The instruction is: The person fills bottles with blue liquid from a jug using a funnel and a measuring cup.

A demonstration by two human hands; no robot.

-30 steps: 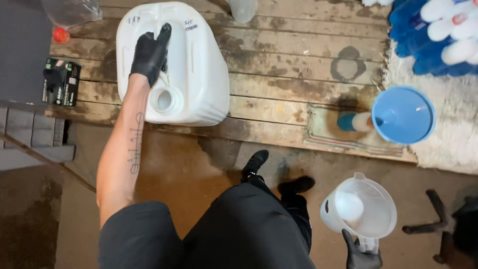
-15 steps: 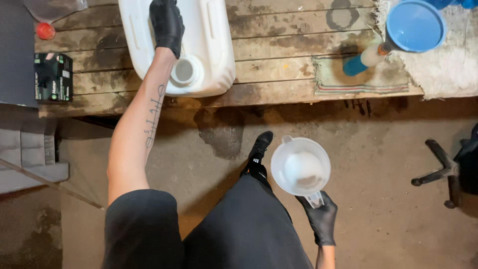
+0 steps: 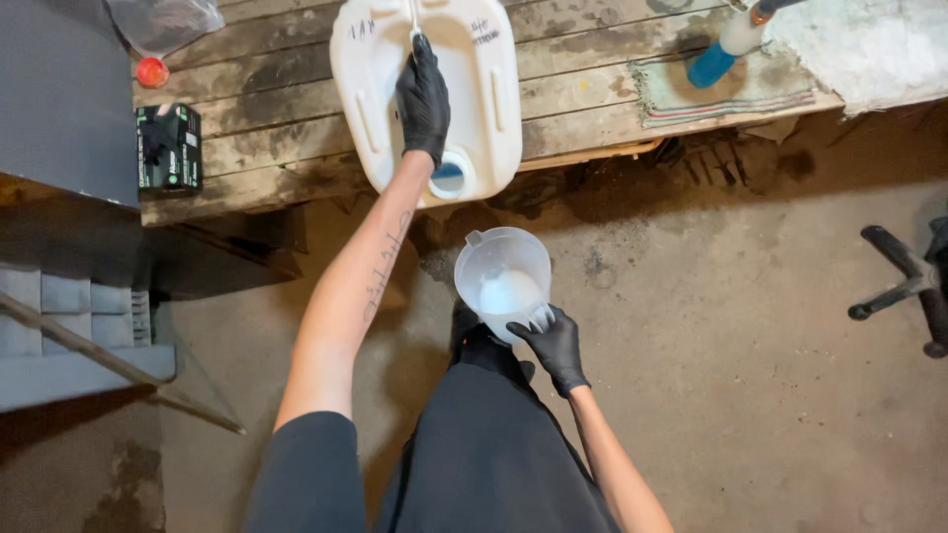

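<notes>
A big white plastic canister (image 3: pixel 484 89) lies on the worn wooden bench (image 3: pixel 267 109), its open mouth (image 3: pixel 449 180) at the near edge. My left hand (image 3: pixel 423 97), in a black glove, grips the canister's handle on top. My right hand (image 3: pixel 555 342), also gloved in black, holds a clear plastic measuring jug (image 3: pixel 502 281) by its handle, just below and in front of the canister's mouth. The jug has a little pale liquid at the bottom.
A black box (image 3: pixel 166 148) and a clear bag with a red cap (image 3: pixel 153 71) sit at the bench's left. A blue-bottomed bottle (image 3: pixel 719 51) lies on a striped cloth (image 3: pixel 750 89) at the right. Chair legs (image 3: pixel 904 286) stand on the concrete floor at the right.
My right hand has brought the jug from the right up to just under the canister's mouth. My left hand stays on the canister, whose mouth now reaches past the bench edge.
</notes>
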